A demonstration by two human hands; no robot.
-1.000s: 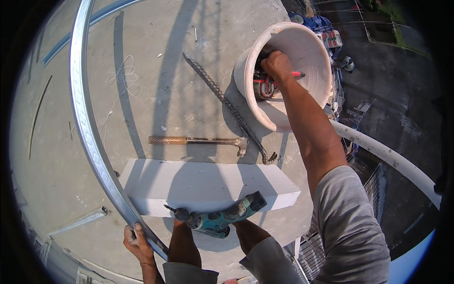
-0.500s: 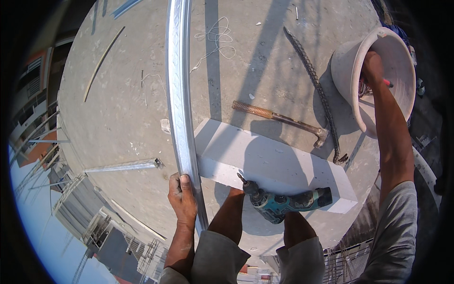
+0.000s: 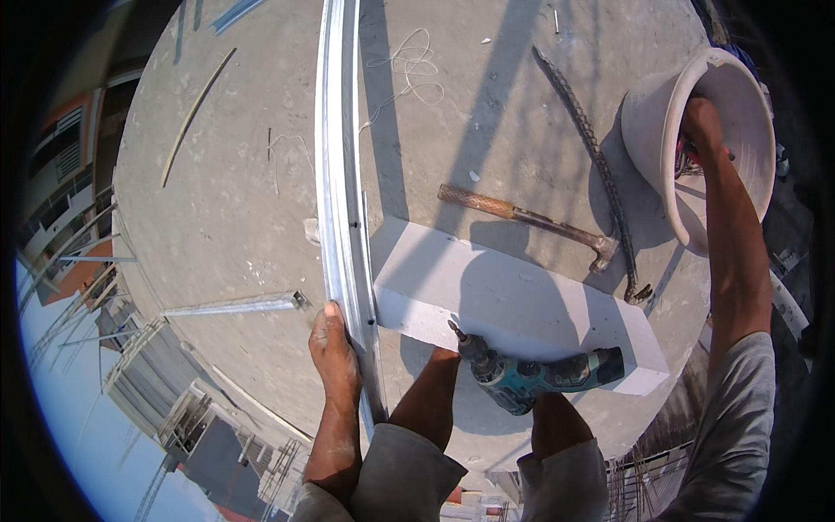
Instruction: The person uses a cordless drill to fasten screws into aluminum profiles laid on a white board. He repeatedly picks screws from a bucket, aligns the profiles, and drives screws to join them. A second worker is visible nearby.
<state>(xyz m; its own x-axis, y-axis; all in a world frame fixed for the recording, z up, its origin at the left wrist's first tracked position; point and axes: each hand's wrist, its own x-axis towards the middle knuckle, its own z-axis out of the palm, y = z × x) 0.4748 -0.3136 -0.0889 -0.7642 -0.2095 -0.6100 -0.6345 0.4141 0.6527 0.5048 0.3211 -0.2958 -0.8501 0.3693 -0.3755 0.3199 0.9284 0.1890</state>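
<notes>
My left hand (image 3: 337, 361) is closed on the near part of a long silvery metal channel (image 3: 341, 174), thumb on its face. Two small dark screws or holes show along the channel's right side. My right hand (image 3: 701, 123) reaches down into a pale bucket (image 3: 648, 130) at the far right. Its fingers are hidden inside, next to something red and some thin wires. A teal cordless drill (image 3: 515, 379) with a bit in its chuck lies on a white block (image 3: 522, 287) in front of my legs.
Beyond the block lie a hammer (image 3: 531, 219) and a dark ribbed bar (image 3: 591, 143) with a forked end. White string (image 3: 417, 65), a thin strip (image 3: 196, 117) and a shorter metal channel (image 3: 235, 304) are on the concrete floor. The floor's edge drops off at the left.
The metal channel has rolled about its length, so its ridged side with the dark spots faces up. My left hand has shifted its grip. My right hand stays inside the bucket.
</notes>
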